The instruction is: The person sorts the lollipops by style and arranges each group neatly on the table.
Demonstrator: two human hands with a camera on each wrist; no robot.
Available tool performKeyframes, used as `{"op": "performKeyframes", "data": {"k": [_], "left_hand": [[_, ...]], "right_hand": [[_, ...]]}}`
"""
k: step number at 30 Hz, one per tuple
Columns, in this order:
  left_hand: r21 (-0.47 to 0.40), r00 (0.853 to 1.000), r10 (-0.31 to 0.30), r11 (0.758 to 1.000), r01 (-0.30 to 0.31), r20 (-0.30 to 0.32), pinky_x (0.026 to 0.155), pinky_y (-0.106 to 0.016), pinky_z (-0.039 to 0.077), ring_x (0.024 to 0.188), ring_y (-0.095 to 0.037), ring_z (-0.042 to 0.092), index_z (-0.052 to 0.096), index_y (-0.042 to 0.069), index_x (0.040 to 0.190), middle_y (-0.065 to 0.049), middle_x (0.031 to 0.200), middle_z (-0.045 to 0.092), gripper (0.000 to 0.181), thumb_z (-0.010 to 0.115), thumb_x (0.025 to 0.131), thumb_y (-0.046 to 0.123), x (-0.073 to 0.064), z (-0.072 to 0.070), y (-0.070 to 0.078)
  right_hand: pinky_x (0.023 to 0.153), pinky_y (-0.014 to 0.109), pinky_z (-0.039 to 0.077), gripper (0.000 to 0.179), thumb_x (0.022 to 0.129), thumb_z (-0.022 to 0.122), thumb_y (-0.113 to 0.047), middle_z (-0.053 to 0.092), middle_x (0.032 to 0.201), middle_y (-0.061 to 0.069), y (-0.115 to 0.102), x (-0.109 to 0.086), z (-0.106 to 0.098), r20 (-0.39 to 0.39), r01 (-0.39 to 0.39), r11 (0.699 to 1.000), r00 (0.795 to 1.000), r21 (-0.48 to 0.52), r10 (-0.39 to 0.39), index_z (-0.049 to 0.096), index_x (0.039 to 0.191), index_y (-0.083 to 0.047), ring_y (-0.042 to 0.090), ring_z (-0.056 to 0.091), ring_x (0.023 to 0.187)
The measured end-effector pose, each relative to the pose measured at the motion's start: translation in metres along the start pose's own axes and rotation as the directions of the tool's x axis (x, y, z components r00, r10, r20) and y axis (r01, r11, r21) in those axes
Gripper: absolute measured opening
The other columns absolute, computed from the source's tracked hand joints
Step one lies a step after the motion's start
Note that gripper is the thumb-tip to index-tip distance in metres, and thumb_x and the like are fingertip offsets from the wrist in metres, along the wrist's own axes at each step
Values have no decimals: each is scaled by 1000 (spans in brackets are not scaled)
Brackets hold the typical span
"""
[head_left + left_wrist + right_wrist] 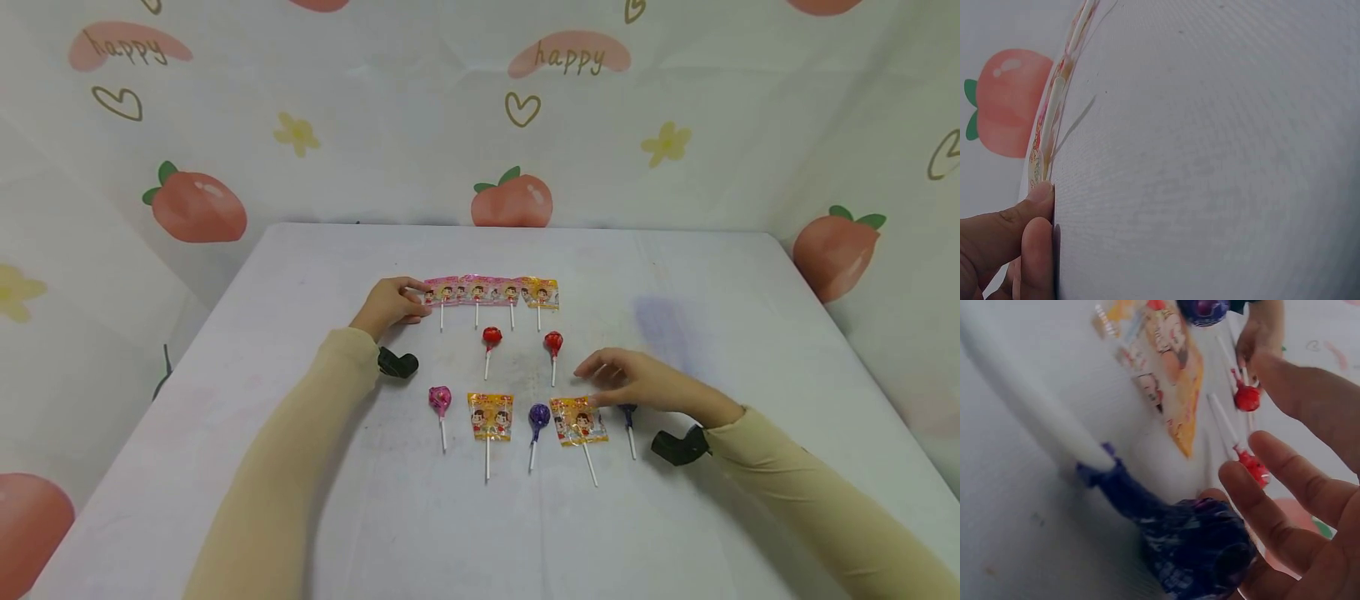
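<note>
A beige fabric sleeve (277, 483) lies nearest; its left hand (392, 303) touches the flat, pink-wrapped lollipop (444, 292) leftmost in the far row (477, 289), whether pinching I can't tell. The right hand (637, 379), fingers loosely spread, hangs over a round, purple-wrapped lollipop (1194, 547).

Desk (405, 533) passable in front of the pink round lollipop (439, 398); left sleeve (315, 417) obstructs its left, orange-wrapped lollipop (491, 414) its right.

Peach-printed white backdrop (405, 125) behind white table (465, 542)
</note>
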State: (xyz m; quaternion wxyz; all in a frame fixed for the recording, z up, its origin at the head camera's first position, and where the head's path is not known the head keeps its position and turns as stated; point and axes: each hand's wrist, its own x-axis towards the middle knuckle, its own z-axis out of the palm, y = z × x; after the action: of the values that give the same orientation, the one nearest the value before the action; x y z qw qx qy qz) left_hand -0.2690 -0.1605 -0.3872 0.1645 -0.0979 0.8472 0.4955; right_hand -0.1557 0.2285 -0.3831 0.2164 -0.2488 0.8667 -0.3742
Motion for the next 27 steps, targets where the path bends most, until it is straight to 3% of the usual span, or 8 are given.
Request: {"op": "performKeyframes", "data": {"k": [6,16,27], "left_hand": [[10,1000,0,1000,0,-7,63,-16,55,68,-7,58,61,11,128,-5,95,52,44,73,86,6,-1,0,0],[0,1000,-9,1000,9,-8,63,-17,56,69,-7,58,61,12,128,-5,95,51,44,73,86,6,0,1,1],[-9,1000,-3,1000,3,-6,63,-16,56,69,-7,58,61,12,128,-5,94,51,44,73,86,5,2,1,-2]], "right_hand": [[86,25,49,43,78,81,-33,65,111,-1,2,3,3,44,12,999,999,-47,-10,65,113,-15,16,55,98],[80,28,43,45,71,85,-37,58,103,-4,-2,7,7,102,100,981,991,-164,-84,64,106,-17,14,47,90],[76,28,43,48,69,87,-37,54,94,-3,3,9,11,93,166,962,985,-219,-149,61,104,-16,12,46,89]]}}
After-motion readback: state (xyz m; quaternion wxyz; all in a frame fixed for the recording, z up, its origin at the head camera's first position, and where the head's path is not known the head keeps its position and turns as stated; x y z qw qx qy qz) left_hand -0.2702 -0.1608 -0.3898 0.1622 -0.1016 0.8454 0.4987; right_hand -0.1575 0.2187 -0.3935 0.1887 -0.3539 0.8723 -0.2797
